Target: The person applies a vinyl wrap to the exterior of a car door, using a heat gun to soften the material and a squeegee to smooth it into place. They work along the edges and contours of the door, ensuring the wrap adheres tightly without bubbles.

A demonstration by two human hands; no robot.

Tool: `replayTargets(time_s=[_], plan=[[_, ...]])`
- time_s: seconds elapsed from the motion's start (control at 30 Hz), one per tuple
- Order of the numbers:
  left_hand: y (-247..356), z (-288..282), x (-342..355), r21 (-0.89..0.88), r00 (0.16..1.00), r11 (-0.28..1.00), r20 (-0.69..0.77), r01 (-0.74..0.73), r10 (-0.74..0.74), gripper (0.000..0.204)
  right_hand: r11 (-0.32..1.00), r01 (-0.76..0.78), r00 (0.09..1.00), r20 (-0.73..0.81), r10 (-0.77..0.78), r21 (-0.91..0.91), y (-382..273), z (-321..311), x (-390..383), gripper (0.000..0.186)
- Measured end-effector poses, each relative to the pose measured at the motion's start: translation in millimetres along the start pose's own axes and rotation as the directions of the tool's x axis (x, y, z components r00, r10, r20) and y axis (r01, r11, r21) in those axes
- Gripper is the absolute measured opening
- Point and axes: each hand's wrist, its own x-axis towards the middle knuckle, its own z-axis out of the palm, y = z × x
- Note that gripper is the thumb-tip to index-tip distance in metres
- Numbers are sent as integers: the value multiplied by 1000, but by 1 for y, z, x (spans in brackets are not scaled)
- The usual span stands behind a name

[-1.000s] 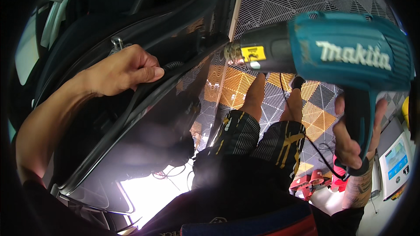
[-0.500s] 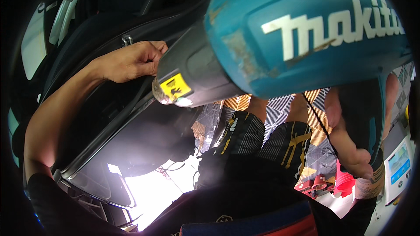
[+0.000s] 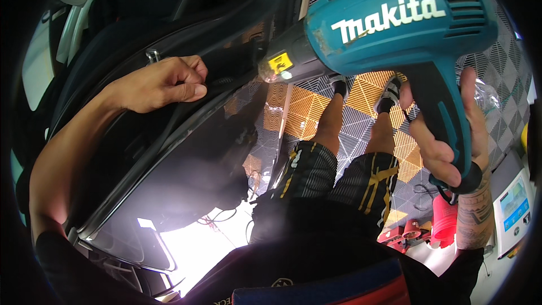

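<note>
A teal and black heat gun (image 3: 384,51) is in my right hand (image 3: 435,147), with the fingers wrapped round its black handle. Its dark nozzle, with a yellow warning sticker, points left toward a glossy dark car door (image 3: 197,158). To the left, my left hand (image 3: 161,82) rests over the door's upper edge, fingers curled and thumb pressed against them. Whatever those fingers pinch, if anything, is hidden. The nozzle tip is a short way right of this hand, apart from it. A small metal loop (image 3: 152,55) sits just beyond my left wrist.
Patterned floor tiles (image 3: 361,99) in orange, grey and white lie below, under my legs. At the lower right are a pink-red bucket (image 3: 444,223), red equipment (image 3: 398,236) and a white box (image 3: 512,214). Thin cables lie on the floor. Bright light glares off the lower left.
The heat gun has moved down and away from the camera, so more of it shows, and its nozzle is farther from my left hand. My left hand has shifted slightly left, still closed.
</note>
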Motion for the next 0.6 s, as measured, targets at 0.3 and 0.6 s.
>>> replayTargets(time_s=[0.3,0.6], plan=[[17,15,-6,-216,982,959,-9,184,-191,44,221,-374,738,-434,-517,-901,-33,-149,15,41],[-8,7,-2,-192,971,953,5,236,-239,48,-573,-778,627,-361,-690,-257,-122,-402,145,37]])
